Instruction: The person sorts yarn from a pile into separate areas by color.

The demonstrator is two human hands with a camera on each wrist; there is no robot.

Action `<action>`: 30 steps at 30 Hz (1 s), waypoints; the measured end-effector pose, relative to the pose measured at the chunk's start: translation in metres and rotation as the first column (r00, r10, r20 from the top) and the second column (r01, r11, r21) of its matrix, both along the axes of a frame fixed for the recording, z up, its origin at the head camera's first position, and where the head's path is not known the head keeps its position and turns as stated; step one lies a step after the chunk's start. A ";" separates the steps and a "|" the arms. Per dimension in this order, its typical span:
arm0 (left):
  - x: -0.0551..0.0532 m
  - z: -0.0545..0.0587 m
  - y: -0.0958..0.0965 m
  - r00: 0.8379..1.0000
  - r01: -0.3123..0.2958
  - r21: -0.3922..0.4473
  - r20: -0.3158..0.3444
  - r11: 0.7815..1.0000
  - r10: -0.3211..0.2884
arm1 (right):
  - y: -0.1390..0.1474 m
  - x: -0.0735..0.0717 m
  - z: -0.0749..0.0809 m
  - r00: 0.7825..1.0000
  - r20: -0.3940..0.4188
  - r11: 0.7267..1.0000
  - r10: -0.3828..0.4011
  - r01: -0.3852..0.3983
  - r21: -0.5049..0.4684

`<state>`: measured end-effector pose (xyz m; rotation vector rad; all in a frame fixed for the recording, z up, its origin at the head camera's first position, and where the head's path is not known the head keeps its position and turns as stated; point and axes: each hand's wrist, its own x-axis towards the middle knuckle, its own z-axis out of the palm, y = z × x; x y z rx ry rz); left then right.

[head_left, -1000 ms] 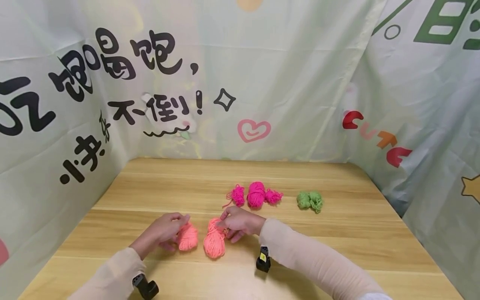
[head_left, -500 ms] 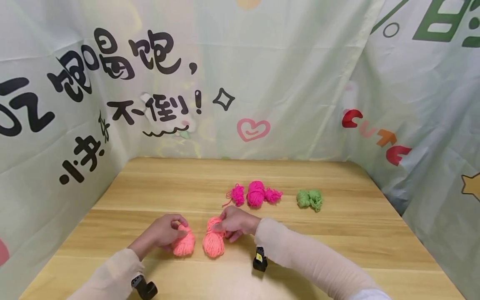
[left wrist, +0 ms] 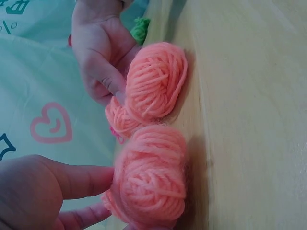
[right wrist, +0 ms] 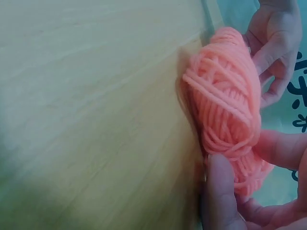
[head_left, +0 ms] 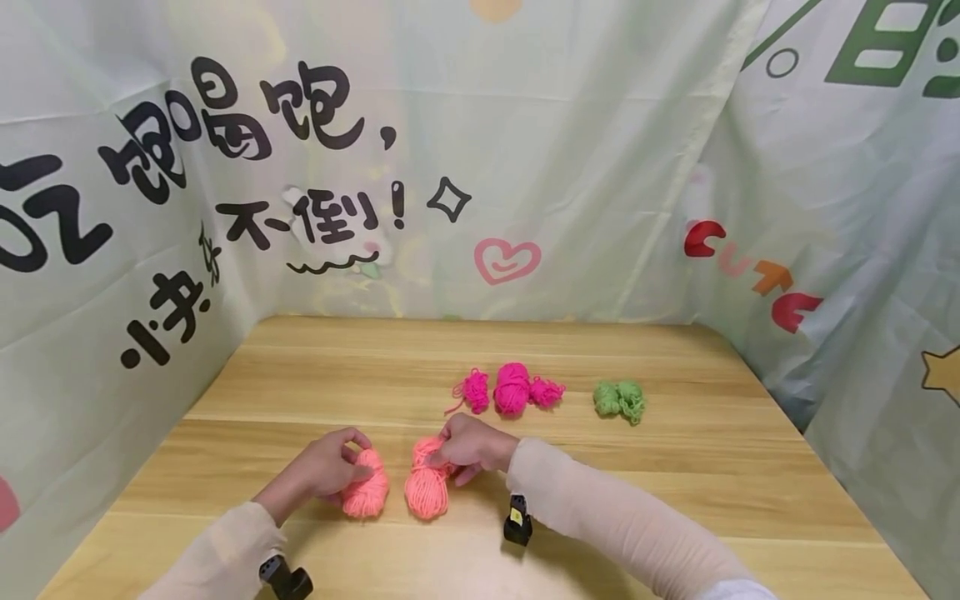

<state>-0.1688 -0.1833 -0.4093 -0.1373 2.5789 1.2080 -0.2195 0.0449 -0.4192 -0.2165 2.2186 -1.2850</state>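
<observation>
Two coral-pink balls of yarn lie side by side near the front of the wooden table, a small gap between them in the head view. My left hand (head_left: 327,464) grips the left ball of yarn (head_left: 367,492), with the thumb across its top. The right ball of yarn (head_left: 427,493) is longer and narrowed towards its far end. There my right hand (head_left: 474,445) pinches it between thumb and fingers; the right wrist view shows fingers (right wrist: 221,187) around that narrower end. In the left wrist view, my left thumb (left wrist: 88,181) presses the nearer ball's side.
Behind the hands lie a magenta ball of yarn (head_left: 513,389) and two loose magenta tangles (head_left: 476,390). Green yarn (head_left: 619,401) sits farther right. Printed cloth (head_left: 600,167) borders the table (head_left: 337,358) at the back and sides.
The left ball of yarn has shifted slightly left and towards me, and my left thumb now lies over it. My right hand has moved slightly left, its ball barely shifting.
</observation>
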 end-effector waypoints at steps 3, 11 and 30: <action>0.000 -0.001 0.000 1.000 0.004 0.004 -0.003 1.000 -0.004 | 0.000 0.000 -0.001 1.000 0.007 1.000 -0.005 0.005 -0.016; -0.001 -0.004 -0.003 1.000 -0.012 0.017 0.017 1.000 0.012 | 0.003 -0.004 0.002 0.999 0.050 0.997 0.014 -0.010 -0.075; -0.002 -0.005 -0.003 1.000 -0.005 0.025 0.008 1.000 0.005 | -0.002 -0.014 0.007 0.991 0.131 0.978 0.014 0.014 -0.208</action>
